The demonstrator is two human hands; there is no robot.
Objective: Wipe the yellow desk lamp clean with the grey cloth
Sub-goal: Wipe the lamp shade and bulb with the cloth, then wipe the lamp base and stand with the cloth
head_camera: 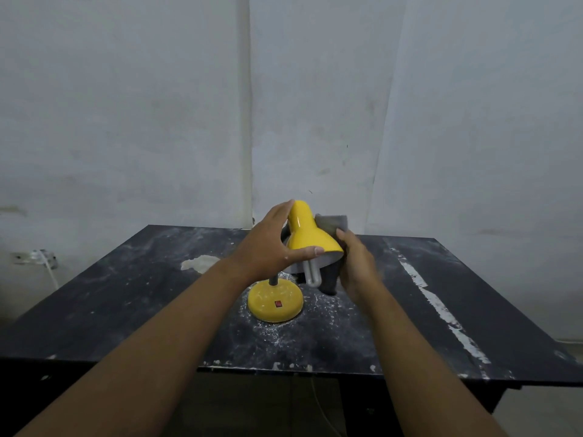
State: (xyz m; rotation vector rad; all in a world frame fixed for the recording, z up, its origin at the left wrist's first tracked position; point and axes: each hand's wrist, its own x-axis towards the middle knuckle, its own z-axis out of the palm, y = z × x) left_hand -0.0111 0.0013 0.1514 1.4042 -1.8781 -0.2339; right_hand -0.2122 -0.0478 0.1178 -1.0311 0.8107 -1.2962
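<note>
The yellow desk lamp (307, 230) stands mid-table, its round base (275, 301) carrying a red switch and a white bulb poking out of the tilted shade. My left hand (271, 247) wraps the shade's left side, thumb along its lower rim. My right hand (356, 266) presses the grey cloth (332, 223) against the shade's right side. Part of the cloth hangs down dark below the shade, beside my right palm.
The black table (126, 294) is dusty, with white powder around the lamp's base, a pale patch (198, 263) at left and a scraped white streak (441, 310) at right. A white wall stands close behind. A wall socket with a cable (38, 258) sits far left.
</note>
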